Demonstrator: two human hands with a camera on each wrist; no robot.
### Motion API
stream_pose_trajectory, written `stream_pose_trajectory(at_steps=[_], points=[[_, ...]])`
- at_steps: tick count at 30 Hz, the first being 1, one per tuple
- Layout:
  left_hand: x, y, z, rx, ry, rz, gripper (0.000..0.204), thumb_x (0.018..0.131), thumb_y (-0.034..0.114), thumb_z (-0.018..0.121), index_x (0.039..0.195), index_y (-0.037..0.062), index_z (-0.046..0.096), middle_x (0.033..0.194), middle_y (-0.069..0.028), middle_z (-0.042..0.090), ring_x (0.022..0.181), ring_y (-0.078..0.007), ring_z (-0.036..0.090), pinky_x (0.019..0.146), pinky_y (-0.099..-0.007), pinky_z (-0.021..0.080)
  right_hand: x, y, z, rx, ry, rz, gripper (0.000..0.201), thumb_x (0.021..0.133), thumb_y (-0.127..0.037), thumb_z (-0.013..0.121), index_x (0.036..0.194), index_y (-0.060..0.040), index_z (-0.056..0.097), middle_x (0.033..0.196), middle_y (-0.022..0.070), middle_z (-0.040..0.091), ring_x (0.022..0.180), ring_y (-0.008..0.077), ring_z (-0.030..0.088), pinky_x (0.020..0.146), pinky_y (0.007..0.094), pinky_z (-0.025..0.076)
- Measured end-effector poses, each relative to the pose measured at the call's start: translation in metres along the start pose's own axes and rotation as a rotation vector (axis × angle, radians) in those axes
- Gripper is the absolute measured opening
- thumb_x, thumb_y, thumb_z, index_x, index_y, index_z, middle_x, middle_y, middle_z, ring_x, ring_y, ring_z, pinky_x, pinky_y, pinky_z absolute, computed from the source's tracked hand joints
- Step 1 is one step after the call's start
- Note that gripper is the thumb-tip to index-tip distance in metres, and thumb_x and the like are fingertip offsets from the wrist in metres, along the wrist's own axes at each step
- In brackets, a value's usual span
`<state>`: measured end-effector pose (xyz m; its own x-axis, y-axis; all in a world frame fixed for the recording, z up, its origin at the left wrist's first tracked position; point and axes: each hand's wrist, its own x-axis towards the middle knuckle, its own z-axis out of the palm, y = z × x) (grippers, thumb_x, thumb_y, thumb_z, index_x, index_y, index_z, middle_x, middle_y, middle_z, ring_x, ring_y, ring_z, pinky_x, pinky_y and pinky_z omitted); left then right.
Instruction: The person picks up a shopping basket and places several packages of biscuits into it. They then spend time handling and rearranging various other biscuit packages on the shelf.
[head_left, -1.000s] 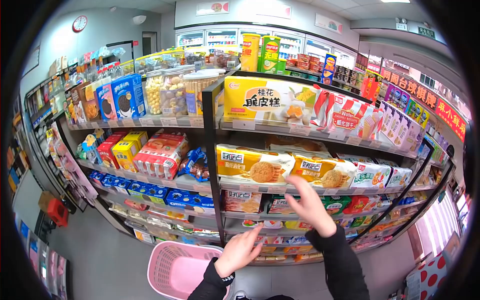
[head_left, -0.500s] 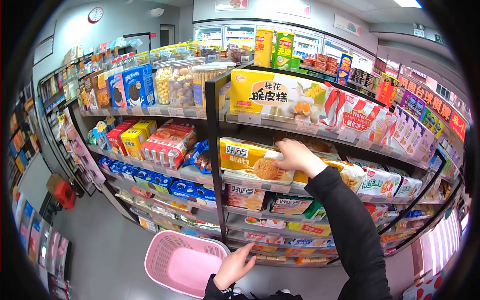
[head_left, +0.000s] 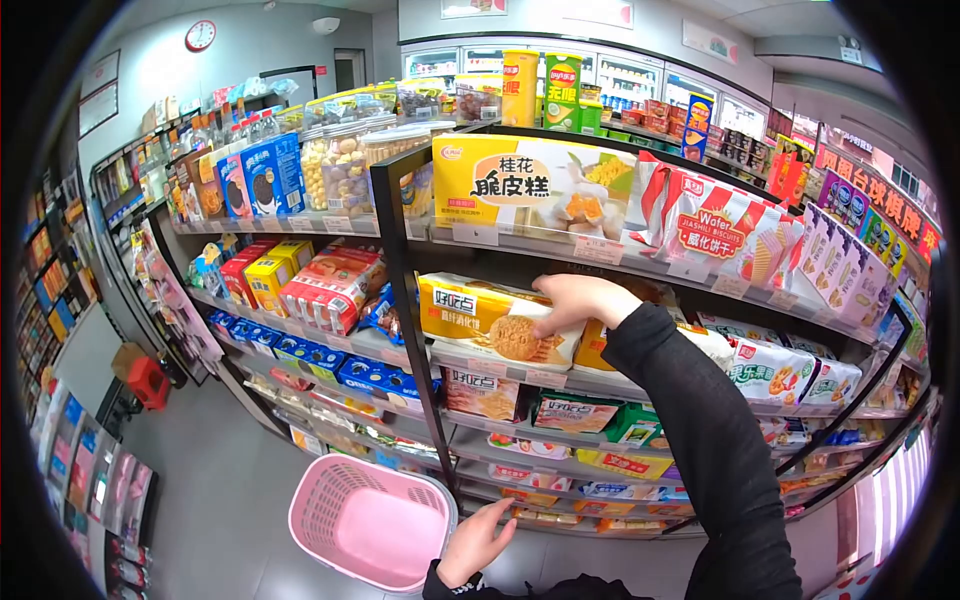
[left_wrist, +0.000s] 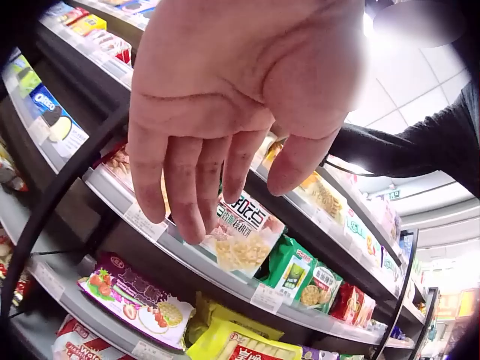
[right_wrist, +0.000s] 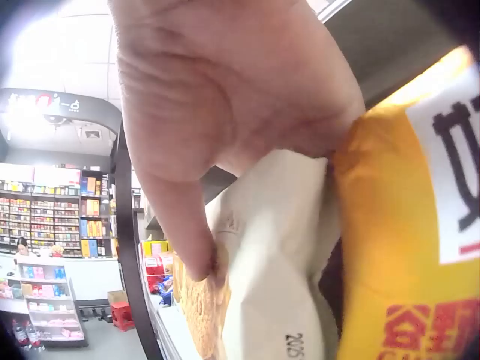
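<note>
On the second shelf a yellow and white biscuit packet stands with its printed front outward. My right hand reaches from the right and grips its right end. The thumb presses the front beside the pictured biscuit, while the other fingers go over the top and are hidden behind. In the right wrist view, the pale end of the packet lies under the palm. My left hand hangs low beside the pink basket, holding nothing. Its fingers are loosely extended in the left wrist view, before the lower shelves.
Another yellow packet of the same kind stands just right of the gripped one. Above is a shelf edge with a large yellow box. A black shelf post rises at the left. Grey floor surrounds the basket.
My right hand has moved from in front of the shelf up to the biscuit packet and taken hold of its right end. The left hand has dropped lower, beside the basket.
</note>
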<state>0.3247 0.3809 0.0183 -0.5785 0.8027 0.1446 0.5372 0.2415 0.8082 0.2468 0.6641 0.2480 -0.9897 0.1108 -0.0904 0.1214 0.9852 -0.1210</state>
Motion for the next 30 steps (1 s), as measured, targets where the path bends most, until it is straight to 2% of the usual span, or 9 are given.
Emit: stream_pose_trajectory(at_steps=[2,4,9,15,17,19,25,27,30], points=[[-0.002,-0.004,0.003,0.003,0.051,0.022,0.039,0.081,0.020,0.057,0.115,0.0032,0.050,0.097,-0.0148,0.059,0.074,-0.0235,0.060,0.065,-0.0292,0.048,0.001,0.004,0.000,-0.006,-0.078,0.032,0.071,0.061,-0.037,0.070,0.115,0.0039,0.048,0.109,0.0215,0.055,0.102,0.0307,0.053,0.087,0.0336,0.042],[-0.001,-0.007,0.002,0.008,0.038,0.011,0.039,0.081,0.019,0.056,0.115,0.0030,0.050,0.097,-0.0148,0.059,0.074,-0.0234,0.060,0.066,-0.0291,0.048,0.001,0.008,0.002,0.049,0.013,-0.009,0.063,0.059,-0.036,0.072,0.105,0.0027,0.053,0.099,0.0199,0.058,0.092,0.0307,0.056,0.077,0.0347,0.045],[0.012,-0.012,-0.004,-0.033,0.007,0.033,0.039,0.081,0.016,0.056,0.117,0.0016,0.048,0.099,-0.0142,0.059,0.077,-0.0213,0.060,0.069,-0.0284,0.048,-0.003,0.006,0.005,0.149,0.192,-0.053,0.067,0.061,-0.038,0.071,0.111,0.0028,0.050,0.105,0.0207,0.056,0.099,0.0311,0.054,0.084,0.0343,0.043],[0.060,0.005,-0.020,-0.481,0.011,0.086,0.037,0.085,0.007,0.050,0.120,-0.0017,0.044,0.104,-0.0124,0.058,0.089,-0.0145,0.058,0.078,-0.0253,0.045,-0.017,-0.019,0.000,0.109,0.307,-0.026,0.058,0.065,-0.039,0.069,0.103,0.0019,0.050,0.098,0.0201,0.058,0.093,0.0327,0.056,0.079,0.0379,0.044],[0.074,0.007,-0.018,-0.545,0.018,0.099,0.034,0.087,0.005,0.046,0.120,-0.0013,0.043,0.104,-0.0130,0.057,0.090,-0.0153,0.058,0.078,-0.0246,0.045,-0.028,-0.030,0.001,0.041,0.358,-0.029,0.052,0.067,-0.038,0.067,0.097,0.0010,0.050,0.092,0.0188,0.058,0.089,0.0327,0.057,0.077,0.0390,0.044],[0.082,0.017,-0.019,-0.899,0.022,0.061,0.035,0.087,0.004,0.044,0.121,-0.0016,0.040,0.104,-0.0135,0.057,0.090,-0.0165,0.058,0.078,-0.0244,0.045,-0.042,-0.038,0.000,0.026,0.418,-0.038,0.047,0.068,-0.034,0.067,0.095,-0.0007,0.050,0.088,0.0180,0.057,0.085,0.0329,0.057,0.075,0.0392,0.045],[0.091,0.034,-0.020,-1.116,-0.103,0.075,0.046,0.087,0.012,0.052,0.126,-0.0009,0.033,0.109,-0.0165,0.055,0.096,-0.0204,0.056,0.083,-0.0293,0.044,-0.115,-0.056,-0.009,0.024,0.716,-0.117,0.044,0.066,-0.019,0.069,0.101,-0.0031,0.049,0.089,0.0158,0.056,0.084,0.0339,0.055,0.070,0.0392,0.045],[0.094,0.047,-0.021,-1.180,-0.131,0.038,0.051,0.086,0.016,0.054,0.128,-0.0004,0.030,0.114,-0.0180,0.052,0.099,-0.0218,0.055,0.084,-0.0308,0.043,-0.143,-0.058,-0.007,0.075,0.702,-0.070,0.048,0.064,-0.017,0.071,0.104,-0.0026,0.048,0.094,0.0162,0.056,0.087,0.0338,0.055,0.074,0.0384,0.045],[0.104,0.054,-0.007,-1.560,-0.310,0.190,0.057,0.082,0.017,0.062,0.127,0.0010,0.032,0.119,-0.0127,0.048,0.111,-0.0199,0.046,0.092,-0.0326,0.037,-0.179,-0.051,0.003,0.201,0.605,0.011,0.052,0.062,-0.016,0.074,0.105,-0.0005,0.048,0.098,0.0159,0.056,0.092,0.0289,0.056,0.080,0.0331,0.044]])
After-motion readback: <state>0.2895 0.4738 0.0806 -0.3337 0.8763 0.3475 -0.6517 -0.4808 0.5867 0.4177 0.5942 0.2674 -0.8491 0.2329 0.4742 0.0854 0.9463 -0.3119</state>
